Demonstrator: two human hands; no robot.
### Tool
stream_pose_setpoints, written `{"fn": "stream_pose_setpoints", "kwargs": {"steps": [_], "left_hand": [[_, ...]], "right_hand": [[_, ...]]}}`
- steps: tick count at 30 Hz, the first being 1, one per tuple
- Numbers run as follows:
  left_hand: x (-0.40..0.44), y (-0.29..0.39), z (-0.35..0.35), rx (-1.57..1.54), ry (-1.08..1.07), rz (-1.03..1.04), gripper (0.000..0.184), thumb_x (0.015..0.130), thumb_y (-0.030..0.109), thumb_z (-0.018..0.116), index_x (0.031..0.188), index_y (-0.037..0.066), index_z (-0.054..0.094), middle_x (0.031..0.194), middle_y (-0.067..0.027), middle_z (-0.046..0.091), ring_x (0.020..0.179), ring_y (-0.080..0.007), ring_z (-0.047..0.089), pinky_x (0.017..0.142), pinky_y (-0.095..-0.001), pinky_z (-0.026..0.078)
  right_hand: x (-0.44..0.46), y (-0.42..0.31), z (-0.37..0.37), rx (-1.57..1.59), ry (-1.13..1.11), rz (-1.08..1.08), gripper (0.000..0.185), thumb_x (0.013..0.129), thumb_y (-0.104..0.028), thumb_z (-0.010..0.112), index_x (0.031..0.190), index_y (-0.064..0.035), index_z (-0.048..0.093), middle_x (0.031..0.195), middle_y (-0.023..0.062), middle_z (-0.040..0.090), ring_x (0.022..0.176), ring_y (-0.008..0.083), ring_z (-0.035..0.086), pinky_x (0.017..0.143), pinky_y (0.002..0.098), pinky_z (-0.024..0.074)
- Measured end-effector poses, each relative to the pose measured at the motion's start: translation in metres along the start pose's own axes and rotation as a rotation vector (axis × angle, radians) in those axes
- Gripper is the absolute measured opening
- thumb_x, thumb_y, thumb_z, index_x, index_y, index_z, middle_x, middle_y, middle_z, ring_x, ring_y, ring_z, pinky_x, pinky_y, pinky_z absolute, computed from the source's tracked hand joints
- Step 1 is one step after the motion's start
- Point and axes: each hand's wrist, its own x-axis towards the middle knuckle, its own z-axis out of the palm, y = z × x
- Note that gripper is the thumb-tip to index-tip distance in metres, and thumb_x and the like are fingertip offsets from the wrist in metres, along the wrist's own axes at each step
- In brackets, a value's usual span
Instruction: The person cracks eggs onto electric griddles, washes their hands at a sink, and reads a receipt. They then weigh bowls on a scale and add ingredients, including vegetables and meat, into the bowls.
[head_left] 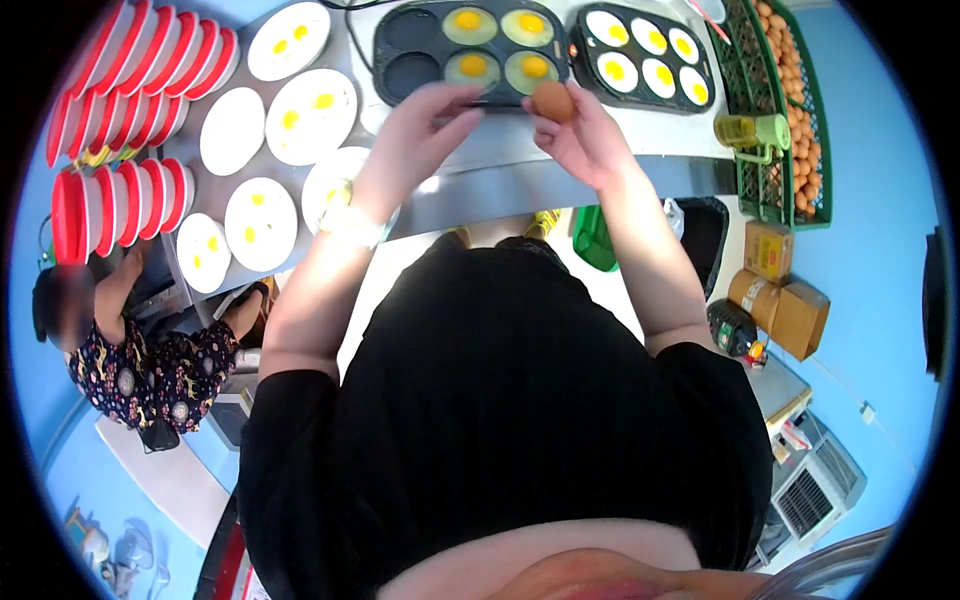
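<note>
Near twelve o'clock, the right hand (588, 138) grasps an oval, brown-shelled egg (553, 101), best held lightly, the left hand (420, 140) open.

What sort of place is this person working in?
Probably a small commercial kitchen. Two multi-well pans hold cracked eggs, a green crate is loaded with whole ones, and several plates carry two fried eggs each.

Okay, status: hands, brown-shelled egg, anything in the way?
Right hand gripping brown-shelled egg. Left hand blurred, fingers parted, near black six-well pan; four wells hold cracked eggs. No obstruction visible.
</note>
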Motion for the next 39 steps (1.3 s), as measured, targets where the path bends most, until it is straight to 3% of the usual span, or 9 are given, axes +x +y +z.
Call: {"fn": "stream_pose_setpoints", "kwargs": {"steps": [6, 8, 9, 17, 19, 23, 29, 32, 39], "left_hand": [[0.068, -0.021, -0.045, 0.136, 0.025, -0.022, 0.038, 0.091, 0.018, 0.063, 0.127, 0.006, 0.058, 0.102, -0.0042, 0.067, 0.091, -0.0098, 0.061, 0.082, -0.0233, 0.049], [0.079, -0.032, -0.061, -0.171, 0.027, 0.041, 0.034, 0.092, 0.015, 0.061, 0.125, 0.004, 0.059, 0.107, -0.0043, 0.067, 0.096, -0.0104, 0.061, 0.085, -0.0229, 0.049], [0.082, -0.034, -0.069, -0.122, 0.053, 0.017, 0.032, 0.091, 0.017, 0.064, 0.119, 0.002, 0.061, 0.106, -0.0063, 0.068, 0.099, -0.0134, 0.064, 0.086, -0.0251, 0.05], [0.124, -0.058, -0.111, -0.142, 0.025, -0.027, 0.031, 0.091, 0.01, 0.061, 0.119, -0.002, 0.059, 0.106, -0.0079, 0.068, 0.095, -0.0135, 0.064, 0.082, -0.0253, 0.052], [0.134, -0.079, -0.115, -0.146, 0.028, -0.002, 0.03, 0.091, 0.011, 0.061, 0.119, -0.001, 0.06, 0.106, -0.0077, 0.068, 0.094, -0.013, 0.064, 0.081, -0.0254, 0.052], [0.143, -0.097, -0.12, -0.028, 0.028, -0.008, 0.029, 0.09, 0.013, 0.062, 0.117, 0.003, 0.064, 0.1, -0.0059, 0.07, 0.088, -0.0113, 0.064, 0.077, -0.0258, 0.052], [0.149, -0.12, -0.126, 0.273, 0.011, -0.143, 0.043, 0.089, 0.022, 0.065, 0.13, 0.01, 0.056, 0.094, -0.0033, 0.07, 0.089, -0.0084, 0.063, 0.078, -0.0235, 0.05], [0.149, -0.112, -0.131, 0.187, 0.003, -0.041, 0.03, 0.088, 0.014, 0.063, 0.117, 0.007, 0.065, 0.092, -0.0058, 0.071, 0.082, -0.0106, 0.064, 0.073, -0.0264, 0.052], [0.153, -0.092, -0.137, 0.242, 0.035, 0.004, 0.032, 0.088, 0.016, 0.063, 0.119, 0.008, 0.065, 0.088, -0.0078, 0.071, 0.079, -0.0112, 0.064, 0.071, -0.0261, 0.051]], "right_hand": [[0.08, -0.001, 0.072, -0.196, -0.22, 0.028, 0.024, 0.099, -0.022, 0.044, 0.106, -0.0018, 0.056, 0.094, 0.0032, 0.058, 0.069, 0.0094, 0.044, 0.064, 0.0223, 0.0393], [0.096, -0.005, 0.087, -0.604, -0.382, -0.134, 0.021, 0.096, -0.021, 0.051, 0.103, -0.0031, 0.06, 0.093, 0.0004, 0.058, 0.072, 0.0079, 0.046, 0.065, 0.0208, 0.0402], [0.103, -0.005, 0.093, -0.606, -0.358, -0.088, 0.029, 0.095, -0.023, 0.057, 0.116, -0.0043, 0.056, 0.095, -0.003, 0.056, 0.079, 0.0062, 0.05, 0.074, 0.0213, 0.0424], [0.17, -0.009, 0.104, -1.102, -0.156, -0.295, 0.036, 0.092, -0.027, 0.064, 0.12, -0.0055, 0.057, 0.096, -0.0002, 0.06, 0.083, 0.008, 0.056, 0.074, 0.0236, 0.0461], [0.185, -0.011, 0.104, -1.412, -0.091, -0.454, 0.036, 0.087, -0.018, 0.065, 0.119, -0.0038, 0.058, 0.099, 0.0086, 0.066, 0.09, 0.0162, 0.06, 0.081, 0.0298, 0.0493], [0.217, -0.009, 0.084, -1.414, -0.173, -0.38, 0.036, 0.09, -0.028, 0.065, 0.118, -0.0055, 0.059, 0.093, 0.0019, 0.063, 0.082, 0.0105, 0.057, 0.074, 0.0251, 0.0473], [0.244, -0.008, 0.063, -1.597, -0.165, -0.408, 0.036, 0.088, -0.022, 0.062, 0.121, -0.008, 0.059, 0.092, 0.0039, 0.064, 0.084, 0.0135, 0.059, 0.078, 0.0275, 0.0484], [0.246, -0.008, 0.064, -1.668, -0.174, -0.472, 0.034, 0.088, -0.021, 0.061, 0.12, -0.0081, 0.06, 0.093, 0.004, 0.064, 0.084, 0.0133, 0.059, 0.079, 0.0274, 0.0485], [0.224, -0.023, 0.098, -1.531, -0.324, -0.474, 0.031, 0.085, -0.011, 0.061, 0.115, -0.0044, 0.061, 0.083, 0.0037, 0.061, 0.075, 0.0129, 0.054, 0.069, 0.0287, 0.0474]]}}
